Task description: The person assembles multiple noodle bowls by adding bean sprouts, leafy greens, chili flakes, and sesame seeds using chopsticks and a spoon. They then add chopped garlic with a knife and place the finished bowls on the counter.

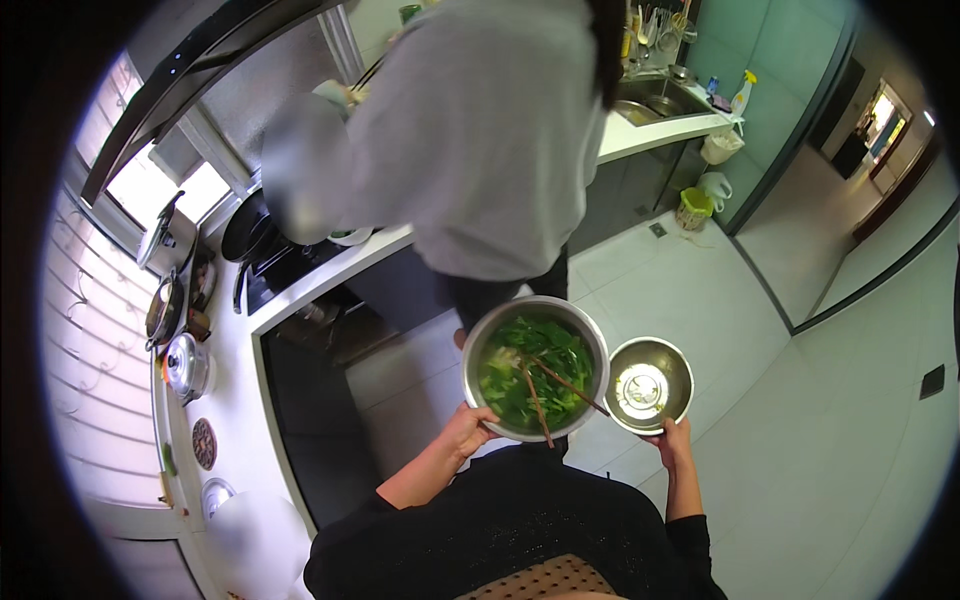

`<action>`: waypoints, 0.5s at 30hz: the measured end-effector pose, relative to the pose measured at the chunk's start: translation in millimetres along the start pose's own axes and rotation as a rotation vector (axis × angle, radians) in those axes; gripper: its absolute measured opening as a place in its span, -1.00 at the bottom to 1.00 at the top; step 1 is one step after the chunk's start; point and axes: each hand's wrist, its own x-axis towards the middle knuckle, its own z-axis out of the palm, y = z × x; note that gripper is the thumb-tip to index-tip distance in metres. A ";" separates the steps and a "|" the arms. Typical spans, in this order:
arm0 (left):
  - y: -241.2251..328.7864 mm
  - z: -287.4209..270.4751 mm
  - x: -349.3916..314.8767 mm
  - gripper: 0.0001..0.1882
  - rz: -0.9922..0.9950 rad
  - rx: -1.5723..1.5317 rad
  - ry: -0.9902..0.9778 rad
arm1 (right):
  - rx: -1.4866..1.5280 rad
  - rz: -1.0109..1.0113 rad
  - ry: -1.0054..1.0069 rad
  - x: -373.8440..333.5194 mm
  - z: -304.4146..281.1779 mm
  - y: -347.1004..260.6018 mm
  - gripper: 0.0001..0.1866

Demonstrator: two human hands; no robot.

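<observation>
Large steel bowl [472, 362], greens [545, 336] inside: held in front, left hand [468, 432] pinching rim. Smaller steel bowl [682, 378]: just beside, right hand [674, 440] pinching rim. Chopsticks [571, 387]: ends overhang large rim; tilt or bump against co-worker [490, 130] close ahead could spill greens, dislodge chopsticks.

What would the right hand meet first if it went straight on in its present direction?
The small metal bowl, whose rim the right hand holds. Beyond it, the way looks free over the tiled floor, though depth is unclear.
</observation>
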 end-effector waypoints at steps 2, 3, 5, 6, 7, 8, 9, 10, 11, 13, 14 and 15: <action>-1.6 18.5 20.7 -0.36 -0.016 0.036 -0.081 | 0.009 -0.021 0.057 3.4 -20.6 -12.4 -0.51; -5.1 30.6 31.6 -0.36 -0.016 0.057 -0.132 | 0.030 -0.033 0.058 8.7 -29.0 -15.5 -0.50; -9.8 52.0 46.6 -0.36 -0.014 0.089 -0.126 | -0.002 -0.001 -0.028 20.1 -50.0 -27.1 -0.47; -10.9 61.1 49.1 -0.37 -0.016 0.090 -0.157 | 0.002 0.002 -0.019 22.7 -56.9 -29.1 -0.48; -11.8 70.0 50.2 -0.37 -0.015 0.090 -0.189 | 0.014 0.002 -0.006 27.1 -63.1 -32.2 -0.49; -13.7 74.0 44.8 -0.40 0.007 0.081 -0.179 | -0.012 -0.023 -0.036 26.6 -66.9 -34.2 -0.50; -14.4 80.4 41.6 -0.40 -0.002 0.078 -0.162 | -0.008 -0.029 -0.043 28.1 -70.6 -36.1 -0.50; -16.8 86.8 37.5 -0.41 0.005 0.075 -0.146 | 0.003 -0.028 -0.039 32.4 -71.1 -38.1 -0.51; -20.2 90.3 31.1 -0.41 0.047 0.061 -0.159 | 0.045 -0.043 -0.086 35.2 -71.2 -39.8 -0.51; -25.2 92.3 17.9 -0.41 0.038 0.043 -0.118 | -0.040 -0.019 -0.109 41.5 -68.9 -39.3 -0.52; -30.2 91.5 9.6 -0.41 0.048 0.039 -0.087 | -0.074 -0.020 -0.157 44.3 -67.7 -37.0 -0.53; -37.4 91.2 0.1 -0.42 0.061 0.002 -0.064 | -0.126 0.009 -0.161 49.3 -67.5 -37.3 -0.54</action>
